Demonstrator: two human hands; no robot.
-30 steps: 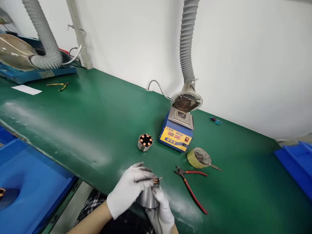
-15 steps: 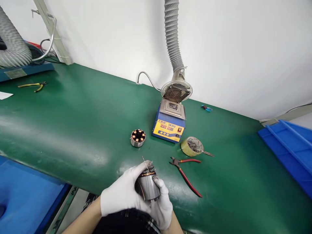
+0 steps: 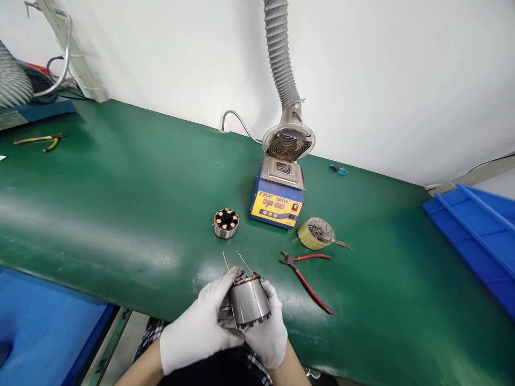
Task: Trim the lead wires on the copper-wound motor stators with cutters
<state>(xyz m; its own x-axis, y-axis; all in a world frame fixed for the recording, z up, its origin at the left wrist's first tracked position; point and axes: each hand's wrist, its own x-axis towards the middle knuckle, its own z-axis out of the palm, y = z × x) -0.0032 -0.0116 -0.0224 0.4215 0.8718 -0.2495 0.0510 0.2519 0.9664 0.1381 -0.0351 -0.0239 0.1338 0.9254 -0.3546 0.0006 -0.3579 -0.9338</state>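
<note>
Between my two white-gloved hands is a motor stator (image 3: 250, 303), a grey metal ring with copper windings along its top and dark teeth below. Two thin copper leads rise from its upper edge. My left hand (image 3: 205, 321) is closed round its left side, thumb near the top. Closed on the right side and underneath is my right hand (image 3: 271, 332); some of its fingers are hidden behind the ring. A second, smaller-looking stator (image 3: 226, 229) with copper coils stands on the green table beyond my hands. Red-handled cutting pliers (image 3: 308, 281) lie open to the right.
A blue and yellow solder pot (image 3: 277, 201) stands behind, under an exhaust hood (image 3: 287, 142). Beside it is a round yellowish container (image 3: 316, 236) with a flat metal strip across it. Yellow-handled pliers (image 3: 40, 140) lie far left; blue bins (image 3: 478, 230) stand at right.
The stator has been turned in my hands, so more of its smooth side and lower teeth show. Two copper leads now stand up clearly. The view has shifted slightly.
</note>
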